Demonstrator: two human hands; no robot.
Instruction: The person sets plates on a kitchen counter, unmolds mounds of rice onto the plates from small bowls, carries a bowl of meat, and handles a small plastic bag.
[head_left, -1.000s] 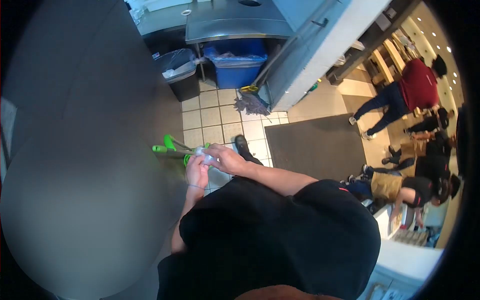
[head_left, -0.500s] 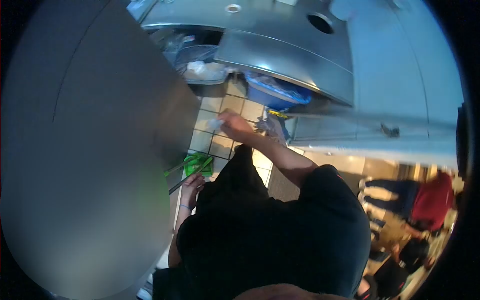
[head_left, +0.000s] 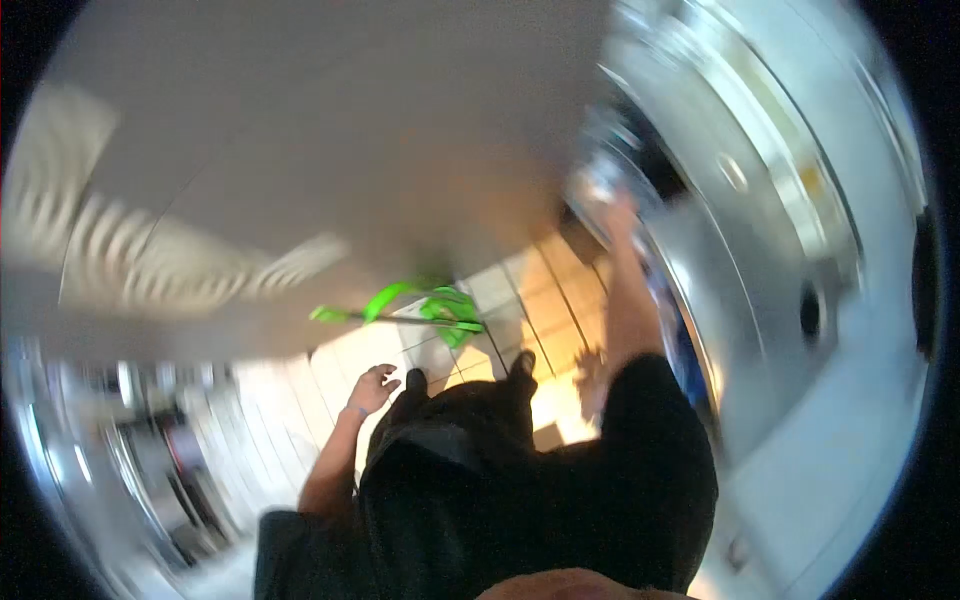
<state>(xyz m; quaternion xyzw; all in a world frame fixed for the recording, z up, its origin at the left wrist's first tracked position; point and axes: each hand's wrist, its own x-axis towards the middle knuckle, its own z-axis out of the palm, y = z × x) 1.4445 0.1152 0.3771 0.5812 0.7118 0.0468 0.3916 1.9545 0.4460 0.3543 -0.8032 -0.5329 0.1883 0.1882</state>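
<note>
My left hand [head_left: 374, 388] hangs over the tiled floor with its fingers apart and nothing in them. Just ahead of it is a green dustpan [head_left: 452, 317] with a dark handle ending in a green tip, close to the grey panel. A second green strip [head_left: 388, 297] curves beside that handle. My right arm stretches far forward, and the right hand [head_left: 619, 214] is at the bin [head_left: 600, 190] under the steel counter. Motion smears that hand's fingers, so whether they hold anything is unclear. Whitish contents and a clear liner blur together around it.
A large grey panel [head_left: 330, 130] fills the upper left. The steel counter [head_left: 735, 260], with round holes, curves down the right side. Below its edge shows a blue bin [head_left: 690, 350]. Blurred kitchen equipment [head_left: 160, 460] stands at the lower left.
My view has turned left. My left hand has come away from the dark handle by the dustpan. My right hand, which had a small whitish thing, has reached forward to the bin.
</note>
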